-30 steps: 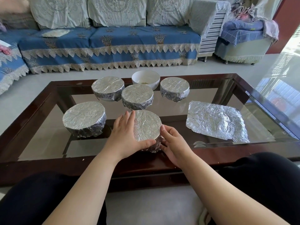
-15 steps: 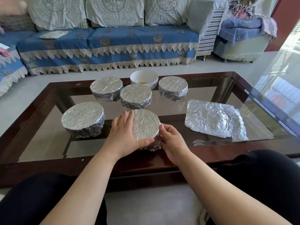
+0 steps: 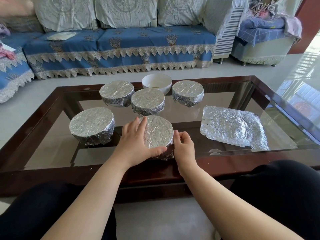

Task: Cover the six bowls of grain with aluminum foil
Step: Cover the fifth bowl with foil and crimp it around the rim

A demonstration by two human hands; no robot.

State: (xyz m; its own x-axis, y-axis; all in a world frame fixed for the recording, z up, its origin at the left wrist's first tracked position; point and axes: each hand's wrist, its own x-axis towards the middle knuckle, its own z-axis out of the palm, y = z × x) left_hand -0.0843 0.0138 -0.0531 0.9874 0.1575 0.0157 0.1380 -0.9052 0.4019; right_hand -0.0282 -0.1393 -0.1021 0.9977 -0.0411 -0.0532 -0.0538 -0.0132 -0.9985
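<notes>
Several foil-covered bowls stand on the glass table. The nearest foil-covered bowl (image 3: 158,132) is between my hands. My left hand (image 3: 136,142) lies flat on its top, fingers straight, thumb along the near rim. My right hand (image 3: 183,146) has its fingers curled against the foil on the bowl's right side. Other covered bowls stand at the left (image 3: 92,125), back left (image 3: 116,92), middle (image 3: 147,101) and back right (image 3: 187,92). An uncovered white bowl (image 3: 156,83) with a little grain stands at the back. A loose foil sheet (image 3: 232,127) lies flat at the right.
The glass table (image 3: 57,153) has a dark wooden frame (image 3: 155,175) along its near edge. A blue sofa (image 3: 121,49) stands behind it, an armchair (image 3: 265,42) at the back right. My knees in dark trousers are under the near edge.
The hands stay on the nearest bowl. My right hand's fingers have shifted slightly along the bowl's right side. The view has dipped a little.
</notes>
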